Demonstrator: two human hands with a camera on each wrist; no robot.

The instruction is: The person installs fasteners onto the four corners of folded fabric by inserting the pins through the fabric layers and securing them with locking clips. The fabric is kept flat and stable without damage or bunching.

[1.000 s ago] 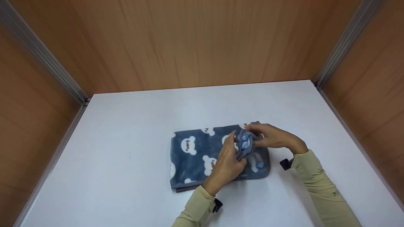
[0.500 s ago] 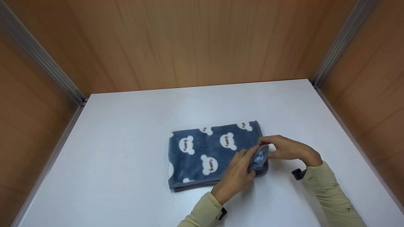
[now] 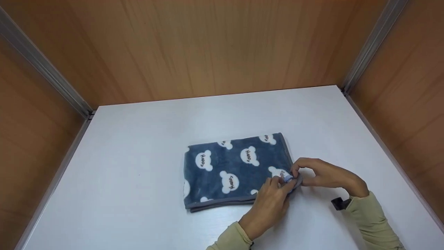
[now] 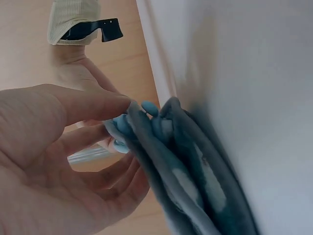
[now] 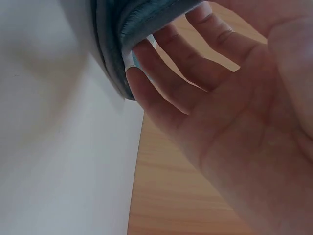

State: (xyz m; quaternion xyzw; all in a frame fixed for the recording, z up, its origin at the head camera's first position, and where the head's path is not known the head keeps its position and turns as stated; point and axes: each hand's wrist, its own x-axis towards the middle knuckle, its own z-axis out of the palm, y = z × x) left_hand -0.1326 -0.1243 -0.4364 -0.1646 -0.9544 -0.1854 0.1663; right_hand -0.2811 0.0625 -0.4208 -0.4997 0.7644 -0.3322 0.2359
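A folded dark blue fleece blanket [image 3: 222, 166] with white bear heads and grey edging lies on the white table. My left hand [image 3: 269, 205] pinches its near right corner, thumb and fingertips on the layered edges [image 4: 156, 156] in the left wrist view. Just to the right, my right hand [image 3: 329, 177] grips the same corner, its fingers curled at the edge in the right wrist view. Between the hands show small light blue rounded pieces [image 4: 149, 108]. Whether they are sewn to the blanket I cannot tell. Fingers partly hide the corner.
The white tabletop [image 3: 138, 146] surrounds the blanket. A wooden panel [image 3: 215, 48] stands at the back, with further wooden panels at both sides. Grey metal strips line the corners. A black wrist mount [image 3: 339, 203] sits by the right sleeve.
Both hands have moved right and nearer with the bunched edge, to the blanket's near right corner. The top layer there now lies flat, showing more bear heads.
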